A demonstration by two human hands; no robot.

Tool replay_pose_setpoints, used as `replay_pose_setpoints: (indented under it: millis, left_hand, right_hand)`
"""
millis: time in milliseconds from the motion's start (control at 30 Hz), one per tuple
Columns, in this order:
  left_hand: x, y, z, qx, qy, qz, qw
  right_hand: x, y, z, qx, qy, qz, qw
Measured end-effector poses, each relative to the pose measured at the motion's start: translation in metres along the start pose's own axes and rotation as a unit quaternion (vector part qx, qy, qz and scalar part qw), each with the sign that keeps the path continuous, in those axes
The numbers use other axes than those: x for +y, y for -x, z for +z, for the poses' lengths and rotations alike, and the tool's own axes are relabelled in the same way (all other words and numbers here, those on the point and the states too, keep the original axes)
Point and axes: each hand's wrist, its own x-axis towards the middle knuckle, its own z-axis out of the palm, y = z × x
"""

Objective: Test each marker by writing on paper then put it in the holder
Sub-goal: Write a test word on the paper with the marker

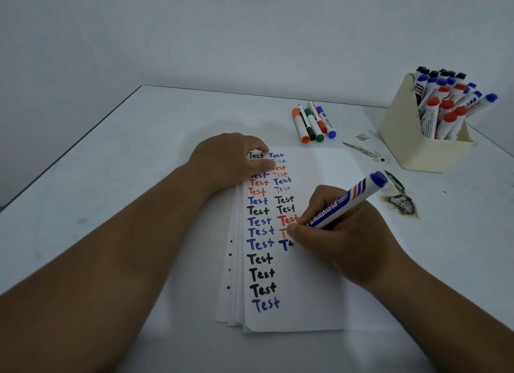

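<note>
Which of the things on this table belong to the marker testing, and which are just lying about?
Belongs to the job:
- blue whiteboard marker, gripped by the right hand
- stack of paper, pressed by the left hand
- cream holder with markers standing in it
- five thin markers lying beyond the paper

Just lying about:
- dark scorch-like stains on the table

Right hand (345, 233) at centre right, gripping a blue marker (346, 203), tip down on the paper (311, 283) beside columns of "Test". Left hand (230, 161) flat on the sheet's upper left corner. Holder (403, 139) full of markers upper right; five loose markers (313, 123) just left of it.
</note>
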Motion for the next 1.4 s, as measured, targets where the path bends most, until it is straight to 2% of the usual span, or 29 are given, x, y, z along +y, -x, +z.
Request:
replay_pose_setpoints:
  millis: [100,267,667,867,1033,1400]
  left_hand:
    - [-0.0006,0.0003,0.0,0.001,-0.001,-0.001,1.0]
    - [-0.0006,-0.0005,0.0008,-0.001,-0.001,0.007,1.0]
    - [-0.0015,-0.0005,0.0006,0.003,0.0,0.009,1.0]
    - [-0.0011,0.0,0.0001,0.004,0.002,0.008,1.0]
    - [-0.002,-0.0003,0.0006,0.004,0.001,0.008,1.0]
    - [-0.0007,0.0027,-0.0014,0.002,0.006,0.012,1.0]
  right_hand:
    - [0.0008,0.0001,-0.0009,-0.004,0.008,0.0,1.0]
    - [0.0055,-0.0012,-0.0021,0.037,0.003,0.009,0.999]
    - [0.0029,-0.0014,-0.0014,0.014,0.016,0.008,1.0]
    - [0.0064,-0.0013,-0.0023,0.061,0.013,0.02,0.998]
    - [0.0048,-0.0024,-0.0013,0.035,0.027,0.017,0.999]
    - [0.0058,-0.0026,-0.0021,0.045,0.023,0.022,0.998]
